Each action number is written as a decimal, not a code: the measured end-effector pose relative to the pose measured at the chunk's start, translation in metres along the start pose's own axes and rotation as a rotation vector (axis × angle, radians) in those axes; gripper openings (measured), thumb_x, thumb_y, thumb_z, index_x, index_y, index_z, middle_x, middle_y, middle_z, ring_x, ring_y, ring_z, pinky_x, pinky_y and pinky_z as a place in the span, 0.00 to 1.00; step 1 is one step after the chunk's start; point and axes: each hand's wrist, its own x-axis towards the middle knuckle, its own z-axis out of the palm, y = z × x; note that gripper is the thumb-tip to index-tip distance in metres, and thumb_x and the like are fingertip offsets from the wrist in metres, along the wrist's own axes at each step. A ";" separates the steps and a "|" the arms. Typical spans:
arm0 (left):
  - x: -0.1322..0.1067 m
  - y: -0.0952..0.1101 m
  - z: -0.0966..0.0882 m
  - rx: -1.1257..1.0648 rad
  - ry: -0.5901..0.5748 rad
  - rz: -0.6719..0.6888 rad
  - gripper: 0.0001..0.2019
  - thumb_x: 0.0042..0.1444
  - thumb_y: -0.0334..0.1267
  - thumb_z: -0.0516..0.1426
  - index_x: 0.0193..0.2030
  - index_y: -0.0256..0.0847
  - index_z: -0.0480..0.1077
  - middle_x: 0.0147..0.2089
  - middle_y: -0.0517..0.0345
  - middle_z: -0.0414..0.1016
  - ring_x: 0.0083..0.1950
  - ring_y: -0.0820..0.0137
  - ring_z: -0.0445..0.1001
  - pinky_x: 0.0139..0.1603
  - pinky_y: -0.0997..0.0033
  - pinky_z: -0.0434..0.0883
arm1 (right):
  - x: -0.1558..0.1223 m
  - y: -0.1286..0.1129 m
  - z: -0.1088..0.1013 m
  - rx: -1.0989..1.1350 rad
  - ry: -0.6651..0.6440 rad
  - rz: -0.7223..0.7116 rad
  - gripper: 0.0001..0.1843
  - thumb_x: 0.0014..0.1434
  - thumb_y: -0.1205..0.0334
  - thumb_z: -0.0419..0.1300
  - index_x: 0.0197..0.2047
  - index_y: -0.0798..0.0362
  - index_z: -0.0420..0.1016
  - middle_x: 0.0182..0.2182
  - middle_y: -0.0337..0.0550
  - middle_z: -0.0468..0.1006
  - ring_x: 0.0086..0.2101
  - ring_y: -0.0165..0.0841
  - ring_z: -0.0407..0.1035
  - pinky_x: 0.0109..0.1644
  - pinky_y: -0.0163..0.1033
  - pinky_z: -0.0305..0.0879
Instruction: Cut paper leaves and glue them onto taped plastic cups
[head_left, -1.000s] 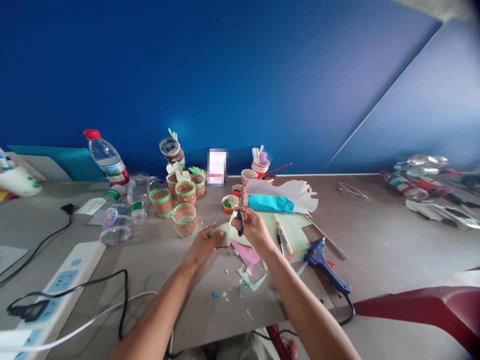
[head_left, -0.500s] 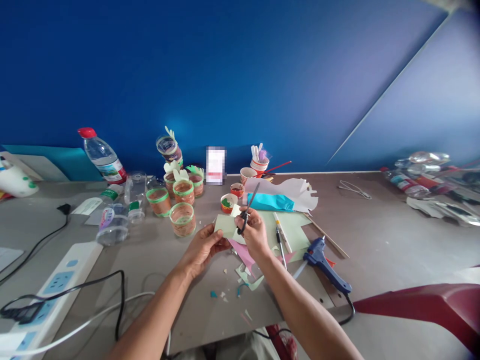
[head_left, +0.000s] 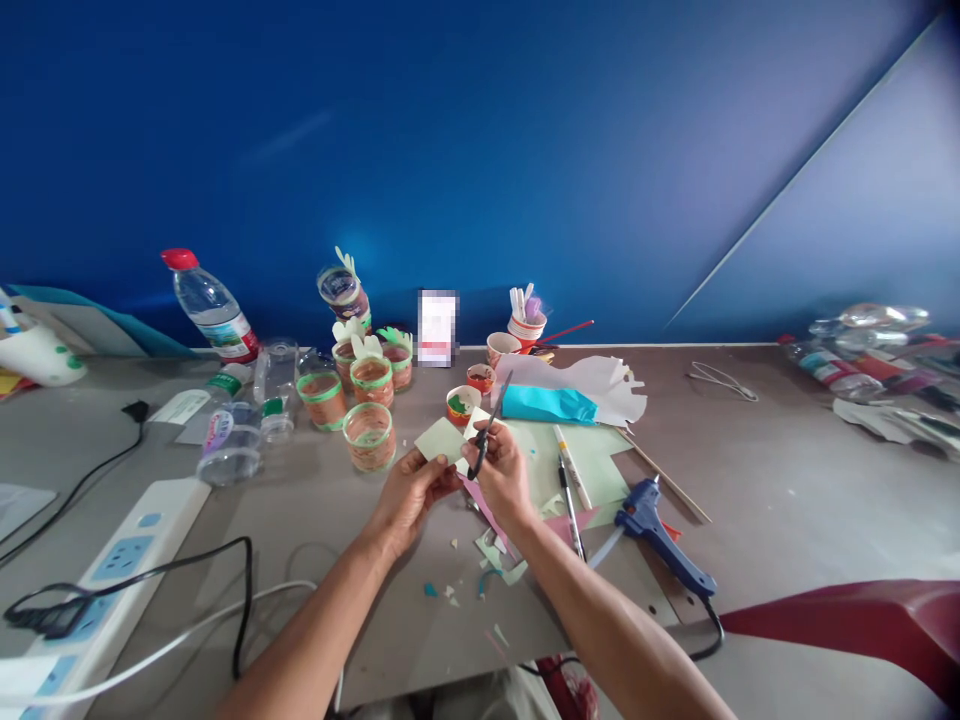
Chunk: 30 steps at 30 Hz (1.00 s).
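My left hand pinches a small pale green paper piece above the grey table. My right hand is closed round the black handles of scissors, whose blades point up and away, right beside the paper's edge. Under my hands lie pink and green paper scraps and small offcuts.
Several decorated cups and a cut plastic bottle stand to the left. A blue glue gun, pens, green sheet and teal roll lie right. A white power strip with cables sits near left. A red chair is at right.
The scissors tipped from upright to leaning right. My left hand turned the green paper piece and raised it slightly. The view shifted a little rightwards.
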 end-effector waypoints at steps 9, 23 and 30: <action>0.004 0.004 -0.003 -0.128 0.093 0.007 0.14 0.39 0.35 0.70 0.24 0.37 0.67 0.21 0.64 0.70 0.24 0.77 0.69 0.32 0.72 0.73 | -0.006 0.002 -0.006 -0.075 -0.140 -0.120 0.18 0.53 0.55 0.62 0.46 0.51 0.66 0.29 0.36 0.69 0.29 0.28 0.63 0.32 0.34 0.63; 0.001 -0.006 0.004 0.034 0.029 -0.005 0.15 0.37 0.41 0.70 0.27 0.35 0.74 0.24 0.61 0.73 0.24 0.77 0.67 0.31 0.73 0.67 | -0.005 0.007 -0.004 -0.165 -0.018 -0.158 0.19 0.51 0.62 0.61 0.48 0.51 0.66 0.31 0.37 0.72 0.27 0.27 0.65 0.29 0.33 0.63; 0.001 0.004 -0.005 0.072 -0.036 0.083 0.13 0.46 0.46 0.66 0.30 0.37 0.75 0.29 0.58 0.75 0.31 0.73 0.70 0.32 0.74 0.67 | 0.002 -0.007 -0.011 -0.104 -0.098 -0.066 0.21 0.46 0.59 0.65 0.44 0.52 0.66 0.25 0.34 0.69 0.24 0.27 0.63 0.27 0.34 0.60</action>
